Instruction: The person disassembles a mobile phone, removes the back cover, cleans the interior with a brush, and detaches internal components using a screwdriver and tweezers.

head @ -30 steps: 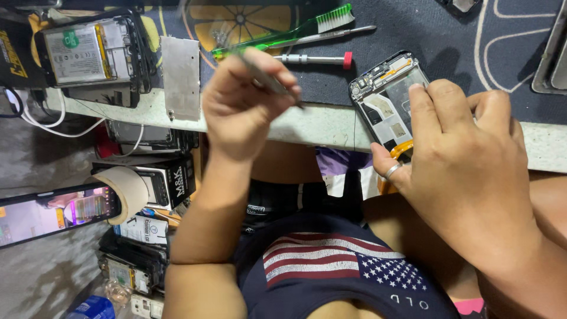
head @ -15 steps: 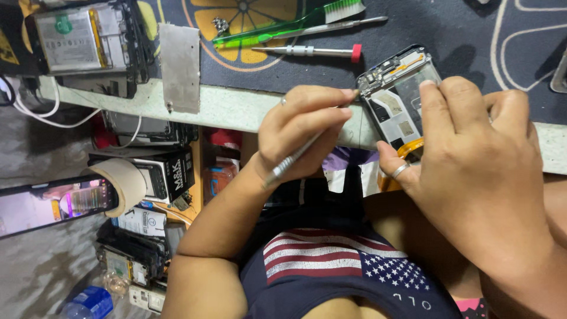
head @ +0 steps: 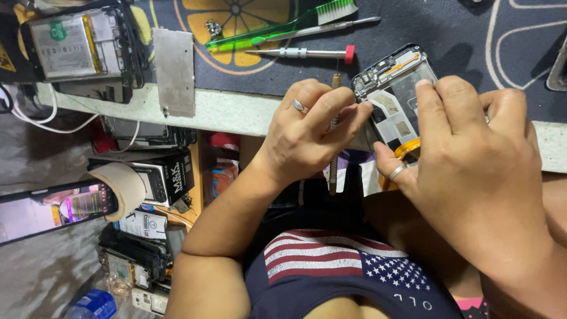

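The left hand's grip (head: 307, 133) pinches a slim silver metal screwdriver (head: 333, 171), its shaft pointing away from the body beside the opened black back-less phone (head: 393, 80), which the right hand's grip (head: 472, 153) clasps.

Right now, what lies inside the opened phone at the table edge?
A circuit board, pale shield plates and an orange ribbon show. The right hand covers the rest.

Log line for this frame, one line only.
left hand: grips thin metal tool beside opened phone | right hand: holds that phone at table edge | nearby: red-capped screwdriver, green brush
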